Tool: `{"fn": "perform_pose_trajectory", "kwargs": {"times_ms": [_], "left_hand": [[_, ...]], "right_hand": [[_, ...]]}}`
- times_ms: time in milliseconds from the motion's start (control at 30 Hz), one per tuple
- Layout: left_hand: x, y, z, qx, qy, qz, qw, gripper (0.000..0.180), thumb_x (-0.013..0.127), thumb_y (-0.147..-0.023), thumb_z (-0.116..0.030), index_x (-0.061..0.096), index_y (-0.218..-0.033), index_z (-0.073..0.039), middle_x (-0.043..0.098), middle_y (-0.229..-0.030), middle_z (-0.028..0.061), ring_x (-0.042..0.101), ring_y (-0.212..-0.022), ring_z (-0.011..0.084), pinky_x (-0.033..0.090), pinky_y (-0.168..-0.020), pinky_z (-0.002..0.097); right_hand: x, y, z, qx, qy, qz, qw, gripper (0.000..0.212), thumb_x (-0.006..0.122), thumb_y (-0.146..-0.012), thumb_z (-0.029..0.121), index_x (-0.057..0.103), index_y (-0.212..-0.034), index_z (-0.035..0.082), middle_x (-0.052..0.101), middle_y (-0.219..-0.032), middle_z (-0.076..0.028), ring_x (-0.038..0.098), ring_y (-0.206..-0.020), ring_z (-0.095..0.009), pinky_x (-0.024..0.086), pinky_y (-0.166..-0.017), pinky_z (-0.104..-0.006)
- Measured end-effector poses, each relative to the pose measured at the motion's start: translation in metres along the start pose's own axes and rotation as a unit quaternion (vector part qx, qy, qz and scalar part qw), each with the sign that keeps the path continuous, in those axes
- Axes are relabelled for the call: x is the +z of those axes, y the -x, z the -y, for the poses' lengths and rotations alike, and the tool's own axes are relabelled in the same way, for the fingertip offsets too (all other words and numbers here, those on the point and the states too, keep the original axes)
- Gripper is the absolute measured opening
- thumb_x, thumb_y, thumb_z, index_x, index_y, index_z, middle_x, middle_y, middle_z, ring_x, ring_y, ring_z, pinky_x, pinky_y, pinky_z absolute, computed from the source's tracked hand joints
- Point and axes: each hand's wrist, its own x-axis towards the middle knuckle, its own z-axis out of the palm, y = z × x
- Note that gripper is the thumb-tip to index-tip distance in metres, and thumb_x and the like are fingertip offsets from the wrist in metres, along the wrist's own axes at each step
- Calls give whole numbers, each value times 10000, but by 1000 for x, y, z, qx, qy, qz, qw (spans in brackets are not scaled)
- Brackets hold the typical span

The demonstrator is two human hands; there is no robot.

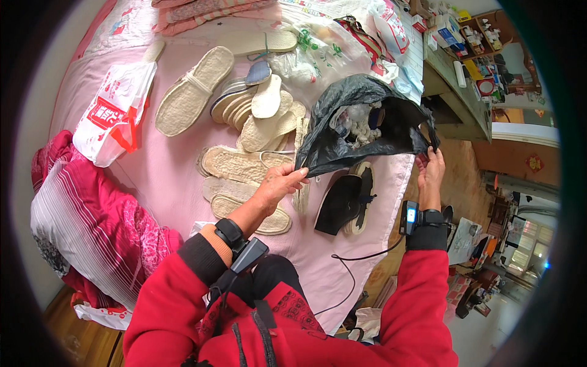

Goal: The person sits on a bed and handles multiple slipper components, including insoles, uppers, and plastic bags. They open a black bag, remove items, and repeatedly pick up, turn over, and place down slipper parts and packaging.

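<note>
A black plastic bag (318,137) is spread wide between my hands, its mouth facing me. My left hand (282,185) pinches the near left part of its rim. At the right end of the rim, my right hand (431,173) grips the plastic between thumb and fingers. Inside the bag lies a tangle of whitish yarn or stuffing (356,125), along with something dark I cannot make out. Just below the bag a black cloth shoe upper (338,205) rests against a pale sole with black trim (365,211). Left of my left hand lie several beige insoles (235,164).
A pink sheet (183,144) covers the bed. On it are a pair of tied soles (194,92), a stack of shoe soles (235,107), a white and red plastic bag (113,110) and a magenta blanket (104,214). A black cable (351,260) trails below the right wrist. A cabinet (455,92) stands at right.
</note>
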Motion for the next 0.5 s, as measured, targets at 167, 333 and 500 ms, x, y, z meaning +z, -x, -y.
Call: {"fn": "perform_pose_trajectory", "kwargs": {"times_ms": [167, 333, 500], "left_hand": [[2, -5, -6, 38, -10, -35, 999, 185, 586, -788, -274, 588, -750, -93, 532, -655, -41, 413, -583, 28, 329, -541, 174], [4, -7, -14, 101, 16, -56, 993, 161, 588, -796, -244, 591, -746, -91, 481, -622, -62, 394, -556, 18, 310, -515, 164], [-4, -5, -26, 108, 29, -99, 989, 168, 594, -794, -261, 609, -792, -93, 520, -673, -60, 449, -624, 29, 344, -564, 179]], "right_hand": [[33, 31, 18, -299, 238, -45, 923, 310, 496, -828, 69, 467, -1134, 31, 529, -1039, -85, 518, -949, -188, 433, -787, -274], [82, 66, -6, -471, 431, 223, 737, 314, 491, -727, 17, 531, -1032, 81, 548, -1036, -119, 495, -962, -286, 377, -841, -360], [87, 82, -53, -324, 512, 329, 724, 281, 487, -702, 30, 552, -974, 59, 569, -964, -115, 506, -913, -292, 387, -790, -390]]}}
